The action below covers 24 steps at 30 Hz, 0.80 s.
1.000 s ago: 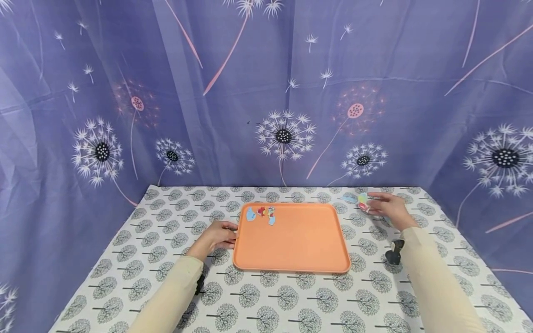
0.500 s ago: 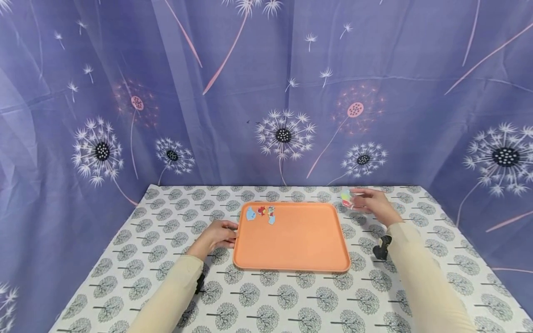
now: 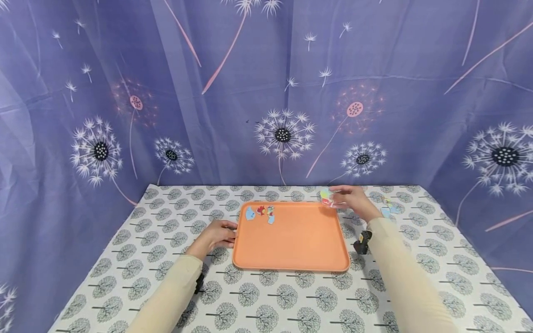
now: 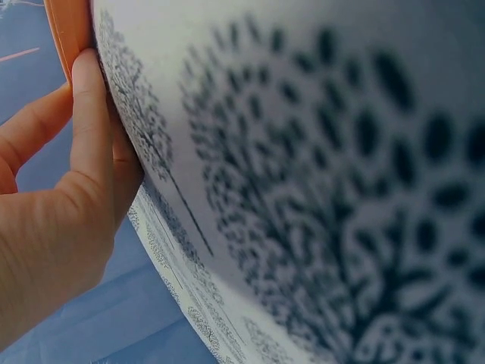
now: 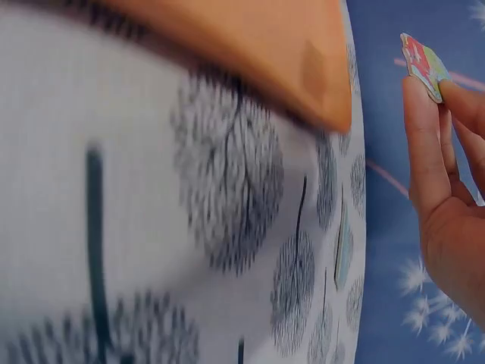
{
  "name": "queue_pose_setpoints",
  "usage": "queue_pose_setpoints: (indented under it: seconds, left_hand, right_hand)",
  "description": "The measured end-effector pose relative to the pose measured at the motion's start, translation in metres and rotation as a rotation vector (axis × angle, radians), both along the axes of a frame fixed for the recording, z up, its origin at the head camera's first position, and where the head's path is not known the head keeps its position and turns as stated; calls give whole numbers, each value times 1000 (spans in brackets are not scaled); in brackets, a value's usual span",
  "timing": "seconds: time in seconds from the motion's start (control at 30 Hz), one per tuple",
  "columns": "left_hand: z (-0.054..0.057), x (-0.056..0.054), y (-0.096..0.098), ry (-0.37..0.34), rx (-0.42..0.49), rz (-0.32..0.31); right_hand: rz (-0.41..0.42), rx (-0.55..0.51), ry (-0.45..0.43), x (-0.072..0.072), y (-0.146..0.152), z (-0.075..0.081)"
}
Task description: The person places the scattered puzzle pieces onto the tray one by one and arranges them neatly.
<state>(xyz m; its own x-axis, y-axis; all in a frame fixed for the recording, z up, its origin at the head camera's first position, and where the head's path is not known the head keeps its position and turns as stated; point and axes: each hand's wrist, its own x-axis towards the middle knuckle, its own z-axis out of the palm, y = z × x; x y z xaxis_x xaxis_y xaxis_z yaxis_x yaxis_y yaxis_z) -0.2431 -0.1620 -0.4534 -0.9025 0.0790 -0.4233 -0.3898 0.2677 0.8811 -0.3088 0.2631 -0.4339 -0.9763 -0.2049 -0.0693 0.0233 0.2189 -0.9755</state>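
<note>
My right hand (image 3: 354,200) pinches a small flat puzzle piece (image 3: 326,196), coloured red, yellow-green and pale blue, between thumb and fingertips. It is above the far right corner of the orange tray (image 3: 295,240). In the right wrist view the puzzle piece (image 5: 424,67) is tilted, held clear of the table. My left hand (image 3: 217,235) touches the tray's left edge with its fingertips. The left wrist view shows the fingers (image 4: 89,114) fairly straight against the tray's orange side (image 4: 70,34). At the tray's far left lie a blue piece (image 3: 250,213), a red piece (image 3: 261,211) and a multicoloured piece (image 3: 270,214).
More flat pieces, light blue (image 3: 386,212) and yellowish (image 3: 387,201), lie on the tree-print tablecloth (image 3: 287,296) right of the right hand. A purple dandelion-print curtain (image 3: 233,92) hangs behind the table. A dark wrist camera (image 3: 362,243) hangs under the right forearm.
My right hand has moved left with the puzzle piece, from the table on the right to the tray's far right corner. The left hand and the tray have stayed in place.
</note>
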Motion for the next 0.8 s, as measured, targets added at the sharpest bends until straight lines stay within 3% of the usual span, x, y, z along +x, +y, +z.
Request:
queue_pose_setpoints:
  seconds: [0.8]
  left_hand:
    - [0,-1,0,-2,9,1]
  right_hand:
    - [99,-86,-20,-4,-70,-4]
